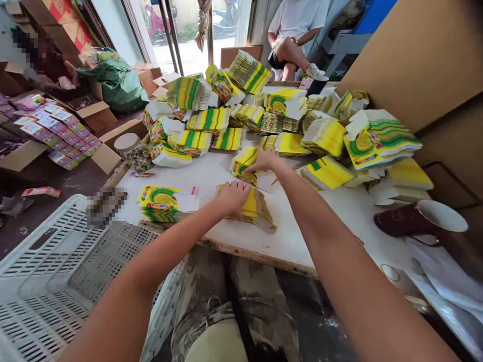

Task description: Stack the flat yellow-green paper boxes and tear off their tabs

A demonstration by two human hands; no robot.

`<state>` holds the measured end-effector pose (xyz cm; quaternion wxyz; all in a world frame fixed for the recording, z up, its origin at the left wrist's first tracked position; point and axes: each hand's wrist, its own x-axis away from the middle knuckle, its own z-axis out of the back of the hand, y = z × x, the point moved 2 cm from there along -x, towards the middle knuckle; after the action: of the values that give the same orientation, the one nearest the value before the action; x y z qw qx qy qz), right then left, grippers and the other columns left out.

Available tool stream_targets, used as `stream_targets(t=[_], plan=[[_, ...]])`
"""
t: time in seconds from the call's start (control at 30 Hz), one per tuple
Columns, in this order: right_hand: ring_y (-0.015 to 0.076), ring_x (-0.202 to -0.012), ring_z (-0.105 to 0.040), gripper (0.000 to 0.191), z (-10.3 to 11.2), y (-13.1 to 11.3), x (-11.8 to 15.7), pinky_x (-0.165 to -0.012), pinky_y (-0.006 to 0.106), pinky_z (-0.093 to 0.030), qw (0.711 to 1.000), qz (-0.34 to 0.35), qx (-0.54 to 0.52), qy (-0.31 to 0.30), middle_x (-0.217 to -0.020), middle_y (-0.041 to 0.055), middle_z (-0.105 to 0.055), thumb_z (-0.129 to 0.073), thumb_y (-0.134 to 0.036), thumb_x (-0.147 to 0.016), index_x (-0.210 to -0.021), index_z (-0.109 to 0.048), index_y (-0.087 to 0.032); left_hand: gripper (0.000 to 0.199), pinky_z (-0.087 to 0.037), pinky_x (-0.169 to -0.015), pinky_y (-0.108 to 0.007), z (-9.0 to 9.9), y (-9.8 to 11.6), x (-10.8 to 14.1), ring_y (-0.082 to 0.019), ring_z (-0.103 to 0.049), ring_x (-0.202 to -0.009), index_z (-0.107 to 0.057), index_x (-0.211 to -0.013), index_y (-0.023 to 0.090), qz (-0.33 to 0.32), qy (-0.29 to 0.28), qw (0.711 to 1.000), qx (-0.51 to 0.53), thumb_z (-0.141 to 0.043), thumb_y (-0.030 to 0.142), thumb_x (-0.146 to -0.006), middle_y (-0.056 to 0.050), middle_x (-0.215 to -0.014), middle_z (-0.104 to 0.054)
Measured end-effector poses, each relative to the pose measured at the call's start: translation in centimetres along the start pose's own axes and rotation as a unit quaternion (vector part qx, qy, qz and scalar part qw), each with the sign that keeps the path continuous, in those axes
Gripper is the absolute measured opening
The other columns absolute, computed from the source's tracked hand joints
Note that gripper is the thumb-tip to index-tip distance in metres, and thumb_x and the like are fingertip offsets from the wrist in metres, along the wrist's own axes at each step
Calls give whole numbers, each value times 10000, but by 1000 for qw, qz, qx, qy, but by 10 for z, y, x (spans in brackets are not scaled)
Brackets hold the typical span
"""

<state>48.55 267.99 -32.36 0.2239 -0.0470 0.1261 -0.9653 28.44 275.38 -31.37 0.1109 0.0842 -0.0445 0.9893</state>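
My left hand lies over a stack of flattened yellow cartons near the table's front edge, fingers curled across its top. Beyond it, my right hand grips a small bundle of yellow and green cartons, thumb on the near side and fingers partly hidden behind. To the left of my left hand is another stack of printed cartons, with a white flap sticking out on its right. Many similar bundles are heaped across the back of the table.
A white plastic crate stands at the left, against the table. A lidded jar is at the table's left edge. On the right lie a dark mug and large cardboard. A seated person is beyond the table.
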Motion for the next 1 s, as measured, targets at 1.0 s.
stream_targets(t=[1.0], plan=[[460, -1254, -377, 1203, -19, 40, -8, -1029, 567, -286, 998, -36, -8, 58, -1356, 283, -407, -725, -773, -469, -1373, -370, -63, 1013, -440, -985, -394, 33, -209, -23, -344, -534, -1181, -461, -1372, 127, 145, -82, 967, 194, -779, 396, -449, -157, -1342, -547]])
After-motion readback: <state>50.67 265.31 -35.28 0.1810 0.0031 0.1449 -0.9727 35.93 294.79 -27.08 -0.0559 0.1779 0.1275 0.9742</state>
